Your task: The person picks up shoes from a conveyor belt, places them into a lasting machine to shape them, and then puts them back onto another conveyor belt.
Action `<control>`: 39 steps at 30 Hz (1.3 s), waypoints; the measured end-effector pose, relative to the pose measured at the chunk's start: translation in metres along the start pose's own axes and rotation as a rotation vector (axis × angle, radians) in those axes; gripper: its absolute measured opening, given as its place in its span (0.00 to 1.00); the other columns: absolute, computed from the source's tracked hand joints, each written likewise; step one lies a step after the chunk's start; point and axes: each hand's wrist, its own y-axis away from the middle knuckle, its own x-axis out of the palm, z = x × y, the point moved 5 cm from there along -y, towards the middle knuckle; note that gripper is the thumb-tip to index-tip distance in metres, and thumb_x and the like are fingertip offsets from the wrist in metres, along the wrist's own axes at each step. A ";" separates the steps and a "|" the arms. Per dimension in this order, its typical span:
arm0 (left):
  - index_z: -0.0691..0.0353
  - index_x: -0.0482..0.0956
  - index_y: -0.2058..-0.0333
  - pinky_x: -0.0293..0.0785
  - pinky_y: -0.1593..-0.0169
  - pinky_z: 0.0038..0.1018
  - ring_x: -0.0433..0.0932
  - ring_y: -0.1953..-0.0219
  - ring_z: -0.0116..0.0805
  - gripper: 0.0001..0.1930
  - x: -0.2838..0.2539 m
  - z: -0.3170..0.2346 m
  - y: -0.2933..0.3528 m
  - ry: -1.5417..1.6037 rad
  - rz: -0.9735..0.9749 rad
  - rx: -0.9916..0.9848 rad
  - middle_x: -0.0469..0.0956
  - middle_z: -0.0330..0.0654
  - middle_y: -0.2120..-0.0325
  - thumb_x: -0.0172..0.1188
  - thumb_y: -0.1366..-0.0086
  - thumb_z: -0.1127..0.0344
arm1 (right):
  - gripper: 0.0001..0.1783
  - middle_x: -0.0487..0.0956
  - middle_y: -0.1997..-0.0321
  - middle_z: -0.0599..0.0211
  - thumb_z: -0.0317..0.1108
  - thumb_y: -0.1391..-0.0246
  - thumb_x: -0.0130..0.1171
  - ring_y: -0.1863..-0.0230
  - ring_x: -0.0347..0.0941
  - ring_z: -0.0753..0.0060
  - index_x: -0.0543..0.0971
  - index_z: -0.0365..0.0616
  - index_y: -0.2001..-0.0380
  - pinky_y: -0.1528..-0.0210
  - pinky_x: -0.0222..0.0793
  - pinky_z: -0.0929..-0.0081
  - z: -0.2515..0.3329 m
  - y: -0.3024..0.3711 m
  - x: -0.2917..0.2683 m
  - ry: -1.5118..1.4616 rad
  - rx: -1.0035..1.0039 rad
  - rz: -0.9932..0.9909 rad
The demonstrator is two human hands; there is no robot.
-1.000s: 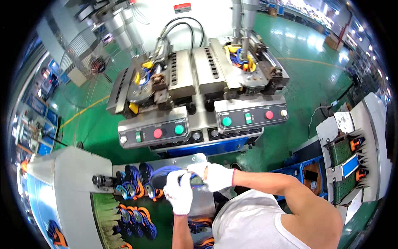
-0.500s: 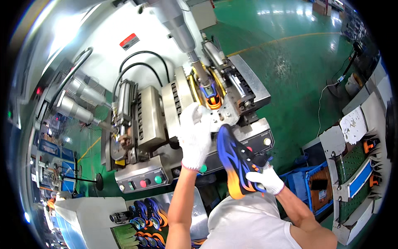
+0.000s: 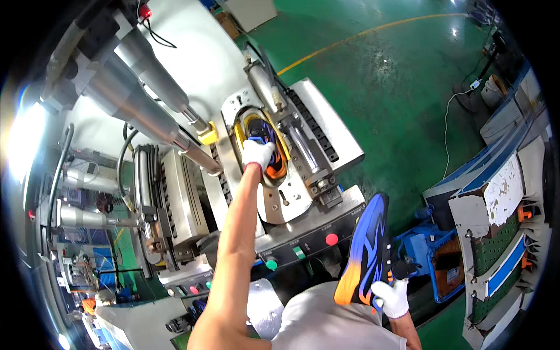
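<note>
My left hand [image 3: 258, 153], in a white knit glove, reaches into the press and grips the upper of a dark sneaker [image 3: 276, 166] with an orange end. The sneaker lies in a yellow-edged oval cradle [image 3: 238, 137]; my glove hides part of its upper, and the fingertips are partly covered. Beside my body on the right, my gloved right hand [image 3: 392, 297] holds a second sneaker [image 3: 364, 251] by its lower end. Its blue-to-orange sole side faces left, and its black upper faces right. A metal press rod [image 3: 198, 158] stands left of the cradle.
Push buttons line the press's front panel [image 3: 315, 240]. A metal side cylinder [image 3: 304, 149] lies right of the cradle. A blue crate [image 3: 434, 262] and a rack with a green perforated panel [image 3: 496, 239] stand at the right. More shoes [image 3: 197, 306] sit at the lower left.
The press rod has come away from the cradled sneaker. My left hand has moved forward onto that sneaker. My right hand has carried its sneaker right and lower, and the view has shifted.
</note>
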 end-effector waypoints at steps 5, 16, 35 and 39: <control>0.69 0.82 0.65 0.78 0.64 0.29 0.81 0.71 0.31 0.16 -0.053 -0.012 0.020 0.459 0.223 -0.039 0.85 0.42 0.66 0.73 0.46 0.62 | 0.14 0.76 0.75 0.71 0.19 0.49 0.69 0.83 0.69 0.83 0.78 0.42 0.61 0.81 0.64 0.79 0.019 -0.022 0.030 0.099 -0.203 -0.009; 0.62 0.83 0.57 0.78 0.56 0.28 0.79 0.64 0.24 0.12 -0.213 0.115 0.315 0.673 0.237 -0.025 0.83 0.36 0.65 0.68 0.38 0.66 | 0.08 0.85 0.62 0.59 0.27 0.39 0.65 0.67 0.81 0.77 0.84 0.35 0.59 0.67 0.78 0.78 0.106 -0.174 0.252 0.306 -0.238 0.576; 0.75 0.57 0.36 0.71 0.37 0.41 0.79 0.46 0.52 0.45 -0.068 0.382 0.679 0.234 -0.853 -1.285 0.74 0.62 0.43 0.73 0.42 0.55 | 0.12 0.74 0.79 0.77 0.38 0.49 0.74 0.79 0.69 0.80 0.80 0.48 0.74 0.75 0.63 0.72 0.072 -0.383 0.369 0.998 -0.732 0.563; 0.69 0.61 0.37 0.74 0.43 0.41 0.80 0.50 0.47 0.40 -0.042 0.422 0.716 0.238 -0.997 -1.293 0.77 0.55 0.49 0.73 0.43 0.64 | 0.14 0.82 0.67 0.68 0.38 0.41 0.70 0.70 0.77 0.72 0.81 0.39 0.62 0.66 0.73 0.70 0.061 -0.338 0.366 1.302 -0.980 0.657</control>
